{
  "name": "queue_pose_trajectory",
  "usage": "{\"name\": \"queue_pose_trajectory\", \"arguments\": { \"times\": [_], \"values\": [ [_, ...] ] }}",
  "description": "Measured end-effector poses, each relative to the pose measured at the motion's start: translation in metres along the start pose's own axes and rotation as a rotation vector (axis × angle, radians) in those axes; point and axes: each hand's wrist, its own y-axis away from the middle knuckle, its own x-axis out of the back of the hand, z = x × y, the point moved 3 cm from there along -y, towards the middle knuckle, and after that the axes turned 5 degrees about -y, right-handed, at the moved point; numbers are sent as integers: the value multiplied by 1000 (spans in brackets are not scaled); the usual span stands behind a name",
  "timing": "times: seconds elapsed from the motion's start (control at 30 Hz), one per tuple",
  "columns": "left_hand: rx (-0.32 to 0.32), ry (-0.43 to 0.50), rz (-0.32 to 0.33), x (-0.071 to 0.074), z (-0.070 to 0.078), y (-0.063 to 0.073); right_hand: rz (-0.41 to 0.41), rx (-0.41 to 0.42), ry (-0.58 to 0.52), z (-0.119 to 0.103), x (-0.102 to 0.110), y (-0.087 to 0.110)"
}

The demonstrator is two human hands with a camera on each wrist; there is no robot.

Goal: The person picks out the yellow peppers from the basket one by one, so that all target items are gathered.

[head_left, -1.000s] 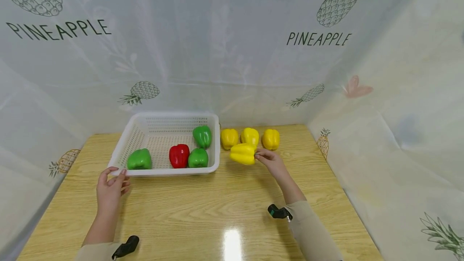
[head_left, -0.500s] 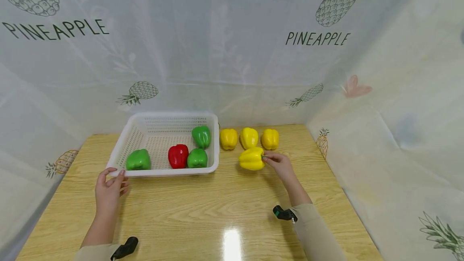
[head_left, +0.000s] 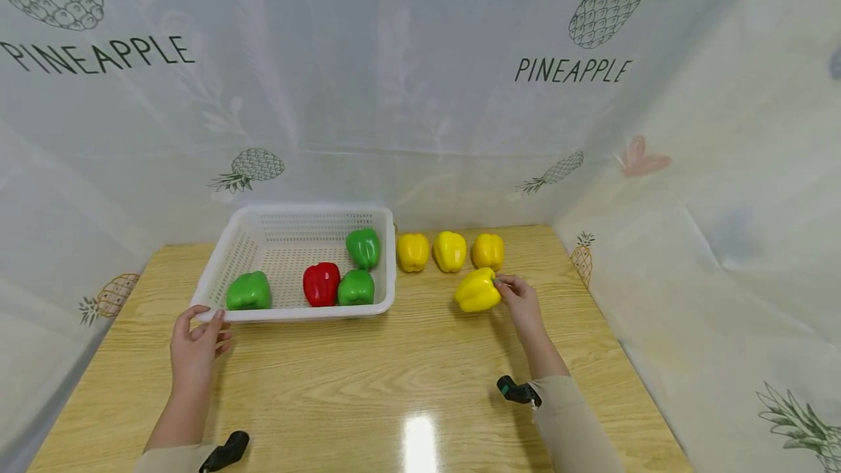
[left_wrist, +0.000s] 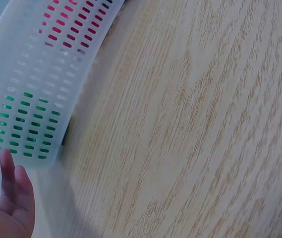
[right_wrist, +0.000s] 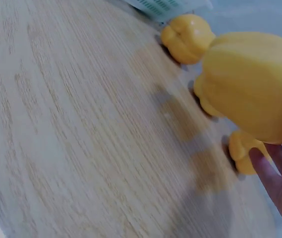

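Note:
My right hand [head_left: 522, 305] pinches a yellow bell pepper [head_left: 477, 290] at its stem end. The pepper lies sideways in the grip, and the right wrist view shows it [right_wrist: 252, 84] raised over the table with a shadow below. At the front left corner of a white plastic basket [head_left: 296, 314], my left hand [head_left: 192, 345] grips the rim between thumb and fingers. Inside the basket are a red bell pepper [head_left: 321, 284] and green bell peppers, one [head_left: 249, 290] at the left and two [head_left: 363, 248] at the right. The left wrist view shows the left fingers [left_wrist: 17, 193] by the basket's slotted wall.
Three yellow bell peppers [head_left: 450, 252] stand in a row on the wooden table [head_left: 368, 385], right of the basket. Behind the table hangs a pineapple-print sheet [head_left: 394, 93], and another side of it runs along the right edge.
My right hand has carried the yellow bell pepper rightward and slightly nearer, away from the basket, turning it a little. The left hand keeps its grip on the basket rim.

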Motion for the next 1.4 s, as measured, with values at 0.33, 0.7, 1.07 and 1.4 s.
{"name": "queue_pose_trajectory", "arguments": {
  "times": [0.33,0.7,1.07,1.4],
  "values": [
    [4,-7,8,-1,1,2,96,-41,-125,9,8,-1],
    [3,6,5,-1,1,2,244,-67,-308,12,17,-1],
    [-6,-10,-3,0,0,3,291,-29,-223,-6,21,4],
    [-8,-25,-8,-1,2,5,304,70,-14,8,30,-16]
  ]
}}
